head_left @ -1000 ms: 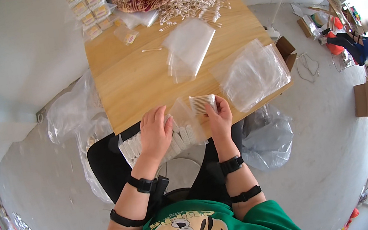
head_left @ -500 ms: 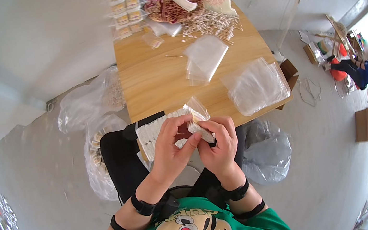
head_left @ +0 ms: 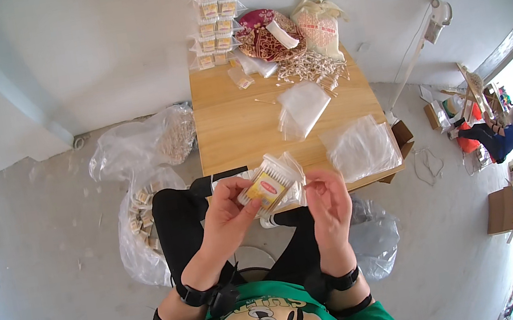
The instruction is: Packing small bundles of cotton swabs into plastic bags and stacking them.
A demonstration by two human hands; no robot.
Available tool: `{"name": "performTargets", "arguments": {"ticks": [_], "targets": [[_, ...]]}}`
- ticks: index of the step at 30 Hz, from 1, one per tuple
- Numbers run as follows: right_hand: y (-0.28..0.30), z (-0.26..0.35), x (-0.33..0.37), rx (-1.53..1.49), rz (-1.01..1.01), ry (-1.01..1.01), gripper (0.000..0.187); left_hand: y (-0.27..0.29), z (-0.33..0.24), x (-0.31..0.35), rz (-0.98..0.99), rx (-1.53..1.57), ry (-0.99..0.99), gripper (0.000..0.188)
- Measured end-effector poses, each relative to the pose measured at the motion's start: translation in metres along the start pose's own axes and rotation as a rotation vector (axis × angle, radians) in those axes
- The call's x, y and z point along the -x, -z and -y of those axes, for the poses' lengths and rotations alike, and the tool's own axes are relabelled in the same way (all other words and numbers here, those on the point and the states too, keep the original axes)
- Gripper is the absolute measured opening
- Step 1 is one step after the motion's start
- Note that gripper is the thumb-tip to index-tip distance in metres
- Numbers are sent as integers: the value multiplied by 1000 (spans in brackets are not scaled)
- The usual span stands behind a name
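My left hand point(head_left: 228, 215) holds a clear-bagged pack of cotton swabs point(head_left: 269, 184) above my lap, tilted, its yellow label facing up and white tips along its upper right side. My right hand point(head_left: 330, 205) is beside the pack's right end, fingers bent and drawn together by the loose plastic of the bag. What those fingers pinch, if anything, is too small to make out. Beneath the pack, at the table's near edge, more white swab bundles are partly hidden by it and my hands.
On the wooden table point(head_left: 226, 121) lie flat clear bags point(head_left: 363, 149), another bag stack point(head_left: 304, 108) and loose swabs point(head_left: 312, 69). Finished packs point(head_left: 215, 28) stand piled at the far left, beside a patterned cushion point(head_left: 263, 37) and a cloth sack point(head_left: 319, 27). A plastic sack of packs point(head_left: 141, 223) lies on the floor.
The pack has been turned, so its yellow label now faces up. My right hand has moved off it to the right, while my left keeps its hold. The view has shifted.
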State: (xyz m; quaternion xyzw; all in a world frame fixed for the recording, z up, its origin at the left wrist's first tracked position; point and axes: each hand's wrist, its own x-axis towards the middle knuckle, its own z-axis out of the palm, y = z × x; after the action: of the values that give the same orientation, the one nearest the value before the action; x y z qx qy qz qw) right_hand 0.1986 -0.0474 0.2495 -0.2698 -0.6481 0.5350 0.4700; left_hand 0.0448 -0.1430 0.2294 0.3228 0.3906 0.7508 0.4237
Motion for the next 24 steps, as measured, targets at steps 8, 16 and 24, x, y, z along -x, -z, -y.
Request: {"name": "performTargets", "arguments": {"ticks": [8, 16, 24], "targets": [[-15, 14, -11, 332, 62, 21, 5, 3, -4, -3, -53, -488, -147, 15], [-24, -3, 4, 910, 179, 666, 30, -9, 8, 1, -77, -243, 226, 21], [-7, -12, 9, 950, 282, 756, 35, -8, 18, 0, -182, 24, 564, 14]]}}
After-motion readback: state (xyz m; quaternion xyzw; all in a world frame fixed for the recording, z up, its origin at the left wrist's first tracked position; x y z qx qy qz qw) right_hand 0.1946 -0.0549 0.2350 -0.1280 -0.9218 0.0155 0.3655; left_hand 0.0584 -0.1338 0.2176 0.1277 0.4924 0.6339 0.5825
